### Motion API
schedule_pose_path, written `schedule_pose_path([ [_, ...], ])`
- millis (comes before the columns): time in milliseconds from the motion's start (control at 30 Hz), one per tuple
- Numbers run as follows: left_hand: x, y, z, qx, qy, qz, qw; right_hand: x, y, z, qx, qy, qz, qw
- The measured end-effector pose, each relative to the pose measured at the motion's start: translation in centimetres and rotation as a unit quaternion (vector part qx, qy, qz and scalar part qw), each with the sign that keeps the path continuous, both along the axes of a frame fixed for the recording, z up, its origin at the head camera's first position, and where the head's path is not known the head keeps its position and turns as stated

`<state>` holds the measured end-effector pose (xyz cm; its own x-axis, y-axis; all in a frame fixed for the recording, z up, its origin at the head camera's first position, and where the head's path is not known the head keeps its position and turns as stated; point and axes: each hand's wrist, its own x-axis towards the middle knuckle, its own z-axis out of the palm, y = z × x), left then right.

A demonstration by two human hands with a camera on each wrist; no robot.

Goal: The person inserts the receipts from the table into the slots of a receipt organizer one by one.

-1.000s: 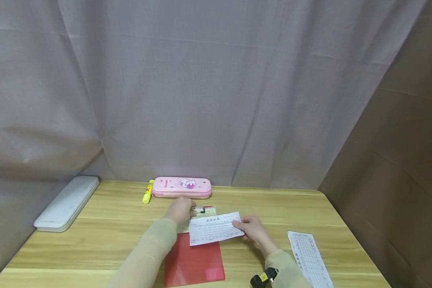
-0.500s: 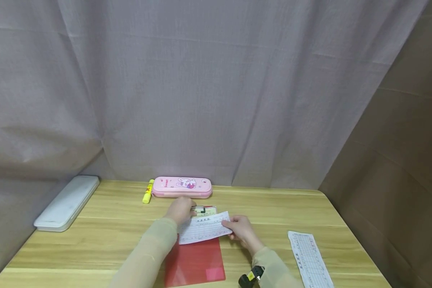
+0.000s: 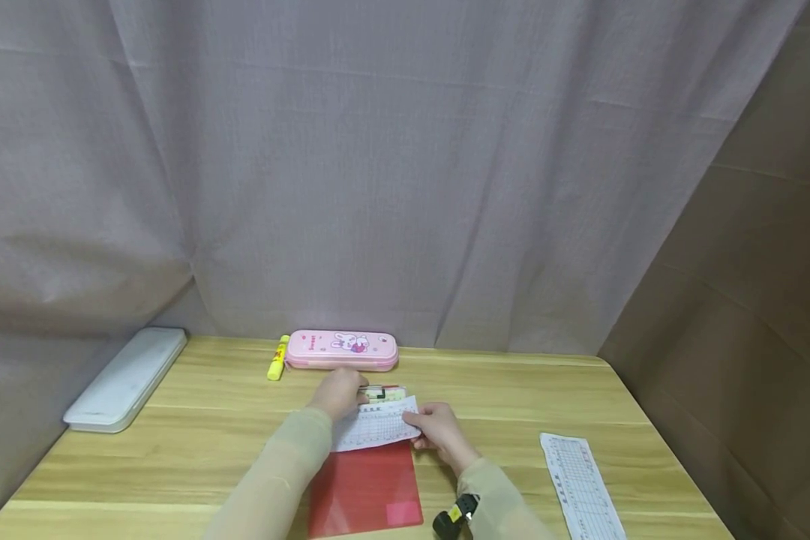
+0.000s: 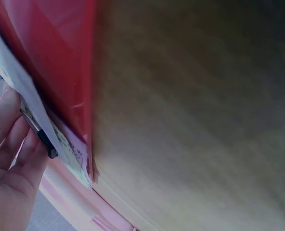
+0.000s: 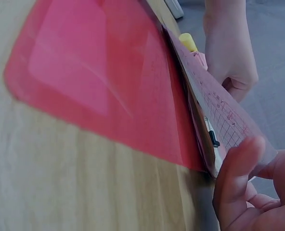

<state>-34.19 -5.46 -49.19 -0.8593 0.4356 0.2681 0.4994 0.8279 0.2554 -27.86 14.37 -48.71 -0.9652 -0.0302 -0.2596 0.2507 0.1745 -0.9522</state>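
The right hand [image 3: 437, 429] pinches the paper slip [image 3: 376, 426] over the red folder [image 3: 367, 491] while the left hand [image 3: 337, 392] squeezes the black clip [image 3: 378, 394] at the folder's top, so the slip could go in crooked or crumple.

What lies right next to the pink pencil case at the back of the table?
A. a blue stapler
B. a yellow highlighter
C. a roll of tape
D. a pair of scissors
B: in the head view a yellow highlighter lies at the left end of the pink pencil case, close beside it on the table; no scissors, stapler or tape show there.
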Motion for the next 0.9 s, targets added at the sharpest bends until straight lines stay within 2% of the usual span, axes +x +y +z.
schedule_pose_path([
  [233, 0.06, 0.03, -0.06, 0.003, -0.004, 0.004, 1.0, -0.18, -0.63, -0.07, -0.032, -0.018, 0.008, 0.9993],
  [700, -0.17, -0.16, 0.12, 0.015, -0.015, -0.005, 0.9998, -0.82, -0.91, -0.53, -0.014, -0.04, 0.003, 0.9991],
  [800, -0.17, -0.09, 0.14, 0.006, -0.011, -0.005, 0.9999, -0.83, -0.92, -0.37, -0.007, -0.038, 0.011, 0.9992],
  [900, -0.07, -0.05, 0.13, -0.024, 0.002, -0.008, 0.9997, -0.76, -1.03, -0.26, 0.005, -0.031, 0.019, 0.9993],
])
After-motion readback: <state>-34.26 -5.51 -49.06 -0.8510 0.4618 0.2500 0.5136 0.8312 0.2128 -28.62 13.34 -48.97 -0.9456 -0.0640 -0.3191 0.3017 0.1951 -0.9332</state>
